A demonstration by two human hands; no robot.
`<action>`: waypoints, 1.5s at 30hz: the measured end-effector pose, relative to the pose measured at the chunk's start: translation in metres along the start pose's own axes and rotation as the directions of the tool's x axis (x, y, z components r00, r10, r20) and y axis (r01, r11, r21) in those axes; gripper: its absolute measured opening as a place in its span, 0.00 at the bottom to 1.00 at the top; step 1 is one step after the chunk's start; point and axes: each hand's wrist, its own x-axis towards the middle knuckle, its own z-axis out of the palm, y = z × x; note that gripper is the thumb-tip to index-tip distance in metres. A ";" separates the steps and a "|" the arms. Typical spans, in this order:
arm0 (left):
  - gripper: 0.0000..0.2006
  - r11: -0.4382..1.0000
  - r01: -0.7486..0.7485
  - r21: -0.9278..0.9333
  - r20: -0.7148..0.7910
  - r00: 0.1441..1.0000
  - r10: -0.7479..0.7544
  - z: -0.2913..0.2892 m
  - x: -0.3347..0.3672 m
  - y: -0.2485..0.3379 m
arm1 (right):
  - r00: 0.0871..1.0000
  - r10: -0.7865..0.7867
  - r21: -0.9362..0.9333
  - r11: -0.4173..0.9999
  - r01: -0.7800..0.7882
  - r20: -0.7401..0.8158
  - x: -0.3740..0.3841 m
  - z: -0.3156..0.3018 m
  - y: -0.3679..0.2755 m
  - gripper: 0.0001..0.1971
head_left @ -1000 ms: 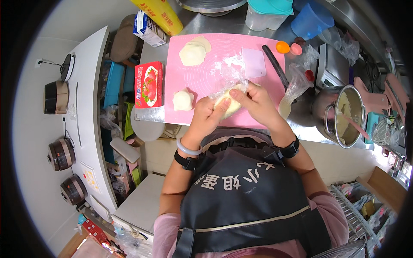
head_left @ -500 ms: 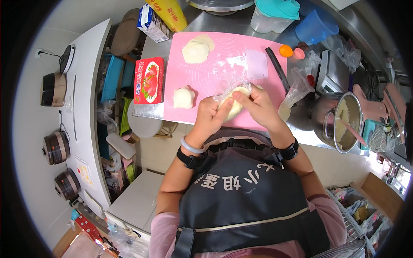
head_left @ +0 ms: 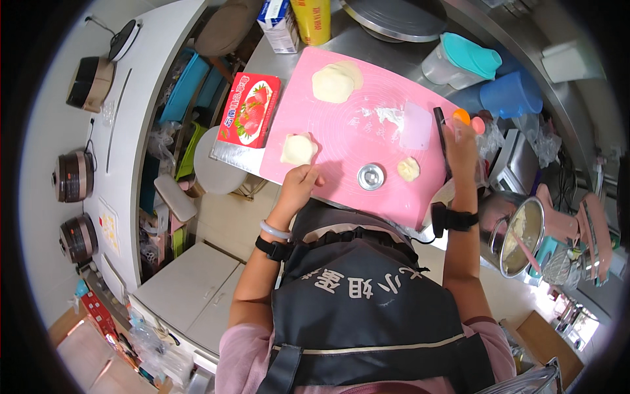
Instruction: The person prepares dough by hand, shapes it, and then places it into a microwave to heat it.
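Observation:
My left hand point(head_left: 302, 187) has its fingers curled in at the pink mat's near-left edge, with nothing visible in them. Just beyond it lies a pale dough piece point(head_left: 298, 150) with pointed corners. My right hand point(head_left: 461, 150) reaches over the mat's right side, beside a dark rolling pin point(head_left: 440, 134) and an orange cup-like piece point(head_left: 461, 116). Its fingers are partly hidden and soft in outline, so a hold is not clear. Between the hands a small round metal tin point(head_left: 371, 176) and a small crumpled dough lump point(head_left: 408, 169) rest on the pink mat point(head_left: 341, 141).
Flat dough rounds point(head_left: 333, 84) overlap at the mat's far left, and a lilac scraper point(head_left: 416, 126) lies near white flour. A red box point(head_left: 251, 113) stands left. To the right are a scale point(head_left: 508, 164) and a mixer bowl point(head_left: 522, 236) with a pink spatula.
My hands have parted: left toward the dough at the left, right out to the rolling pin. The film-wrapped dough they held no longer shows. The metal tin is now in sight.

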 end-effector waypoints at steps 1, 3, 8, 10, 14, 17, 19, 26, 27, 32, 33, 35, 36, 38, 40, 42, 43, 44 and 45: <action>0.17 1.000 0.005 -0.010 -0.017 1.000 -0.006 -0.005 -0.004 -0.006 | 0.969 0.070 0.082 0.992 -0.091 0.236 0.011 0.005 -0.028 0.16; 0.17 0.990 0.137 -0.023 -0.020 0.990 -0.137 -0.013 -0.006 -0.018 | 0.884 -0.290 0.154 0.956 0.249 0.367 0.027 0.038 -0.056 0.12; 0.14 0.988 0.052 -0.148 -0.053 0.997 -0.060 -0.016 -0.015 -0.031 | 0.756 -0.234 0.312 0.949 0.041 0.611 0.059 0.112 -0.157 0.14; 0.13 0.981 -0.024 -0.190 -0.096 0.995 0.006 -0.015 -0.016 -0.034 | 0.727 -0.326 0.315 0.936 0.158 0.604 0.065 0.144 -0.169 0.15; 0.09 0.965 0.002 -0.263 -0.149 0.988 -0.043 -0.020 -0.024 -0.031 | 0.682 -0.473 0.344 0.880 0.328 0.559 0.065 0.187 -0.168 0.13; 0.07 0.955 0.057 -0.291 -0.169 0.979 -0.110 -0.030 -0.031 -0.035 | 0.640 -0.573 0.370 0.819 0.438 0.512 0.063 0.198 -0.165 0.09; 0.07 0.961 0.097 -0.261 -0.154 0.978 -0.140 -0.036 -0.031 -0.039 | 0.628 -0.628 0.365 0.778 0.511 0.460 0.063 0.204 -0.161 0.08; 0.08 0.943 -0.018 -0.332 -0.197 0.979 -0.051 -0.042 -0.019 -0.005 | 0.579 0.063 0.582 -0.136 -0.802 0.813 0.097 0.168 -0.149 0.18; 0.09 0.944 -0.086 -0.318 -0.220 0.975 0.015 -0.041 -0.014 0.002 | 0.586 0.068 0.590 -0.134 -0.797 0.807 0.101 0.144 -0.156 0.18; 0.12 0.869 -0.278 -0.409 -0.384 0.917 0.112 -0.008 0.017 0.061 | 0.494 -0.101 0.464 -0.226 -0.857 0.864 0.076 0.059 -0.184 0.18; 0.13 0.760 -0.148 -0.632 -0.209 0.978 0.017 -0.003 0.022 0.067 | 0.471 -0.100 0.461 -0.105 -0.881 0.876 0.069 0.041 -0.191 0.16; 0.14 0.614 0.025 -0.789 -0.001 0.999 -0.043 0.003 0.022 0.074 | 0.477 -0.115 0.469 -0.090 -0.878 0.871 0.049 0.019 -0.197 0.15; 0.14 0.681 -0.013 -0.732 -0.001 1.000 0.018 0.006 0.021 0.077 | 0.478 -0.129 0.474 -0.064 -0.878 0.869 0.041 0.011 -0.199 0.13; 0.12 0.732 -0.096 -0.674 -0.061 0.995 0.074 0.011 0.018 0.081 | 0.568 -0.078 0.572 0.037 -0.819 0.819 0.029 -0.001 -0.202 0.12; 0.11 0.811 -0.156 -0.563 -0.129 0.987 0.100 0.014 0.012 0.082 | 0.687 -0.010 0.674 0.203 -0.710 0.727 0.023 -0.013 -0.205 0.10; 0.09 0.902 -0.268 -0.340 -0.236 0.952 0.194 0.015 0.009 0.079 | 0.694 0.016 0.671 0.239 -0.702 0.720 0.016 -0.013 -0.199 0.10; 0.09 0.903 -0.268 -0.335 -0.226 0.953 0.199 0.016 0.007 0.078 | 0.694 0.033 0.660 0.283 -0.696 0.719 0.012 -0.011 -0.196 0.10; 0.09 0.901 -0.281 -0.330 -0.205 0.953 0.222 0.017 0.004 0.078 | 0.709 0.064 0.675 0.254 -0.693 0.703 0.006 -0.008 -0.195 0.11; 0.09 0.899 -0.293 -0.326 -0.187 0.952 0.243 0.018 0.003 0.077 | 0.711 0.069 0.678 0.250 -0.691 0.699 0.002 -0.007 -0.191 0.11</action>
